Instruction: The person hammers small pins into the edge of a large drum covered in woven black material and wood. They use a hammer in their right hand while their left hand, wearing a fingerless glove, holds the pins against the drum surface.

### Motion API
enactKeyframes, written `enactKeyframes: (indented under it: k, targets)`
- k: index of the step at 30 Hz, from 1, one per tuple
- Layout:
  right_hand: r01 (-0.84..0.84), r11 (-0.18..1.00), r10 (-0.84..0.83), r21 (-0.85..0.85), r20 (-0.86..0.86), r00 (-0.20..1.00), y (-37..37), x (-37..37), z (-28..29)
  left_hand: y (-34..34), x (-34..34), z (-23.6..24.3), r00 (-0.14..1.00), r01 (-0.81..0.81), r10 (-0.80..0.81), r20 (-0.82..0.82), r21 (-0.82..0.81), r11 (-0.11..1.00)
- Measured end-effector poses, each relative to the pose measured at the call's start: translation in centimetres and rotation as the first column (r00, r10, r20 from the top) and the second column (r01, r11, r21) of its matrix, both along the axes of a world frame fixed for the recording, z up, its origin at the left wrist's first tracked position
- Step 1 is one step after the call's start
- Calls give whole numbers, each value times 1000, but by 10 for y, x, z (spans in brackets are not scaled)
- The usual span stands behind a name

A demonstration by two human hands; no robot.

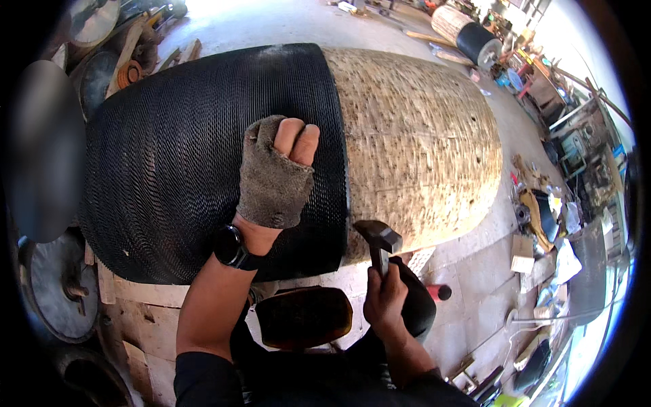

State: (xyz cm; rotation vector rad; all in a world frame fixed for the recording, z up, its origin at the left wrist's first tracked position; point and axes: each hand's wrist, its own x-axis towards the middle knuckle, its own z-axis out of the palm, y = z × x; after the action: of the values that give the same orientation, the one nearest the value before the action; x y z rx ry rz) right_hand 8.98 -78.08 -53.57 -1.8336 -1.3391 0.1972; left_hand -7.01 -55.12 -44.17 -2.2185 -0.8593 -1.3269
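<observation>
A large drum lies across the space before me. Black ribbed rubber sheeting (169,163) wraps its left part, and a tan, rough-pitted surface (420,142) shows on the right. My left hand (279,169), in a worn grey glove with some fingers bare, is closed against the rubber near its right edge. Its fingertips are curled out of sight, and anything in them is hidden. Lower right of it, my right hand (385,298), bare, grips a hammer (378,237) by the handle. The hammer's head is beside the rubber's edge, in front of the tan surface.
Between my legs stands a dark, open container (304,317). A red cylinder (439,292) with a black end lies by my right leg. Metal discs (64,292) lean at left. A cardboard box (522,254) and clutter line the right side; a smaller drum (468,35) lies far right.
</observation>
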Motion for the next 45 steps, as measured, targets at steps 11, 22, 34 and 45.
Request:
enactKeyframes:
  k: [11,22,34,45]
  targets:
    - [-48,997,55,61,-114,992,0,10,9,3,6,5,992,-115,116,-42,13,993]
    - [-2,1000,1,-14,-136,991,-26,19,-41,10,4,2,976,-215,217,-21,76,974]
    - [-29,995,6,-91,-236,972,-48,31,-48,-150,37,-103,881,453,-322,346,-422,786]
    - [4,993,-31,-118,-227,973,-49,30,-44,-152,30,-99,936,353,-297,191,-495,794]
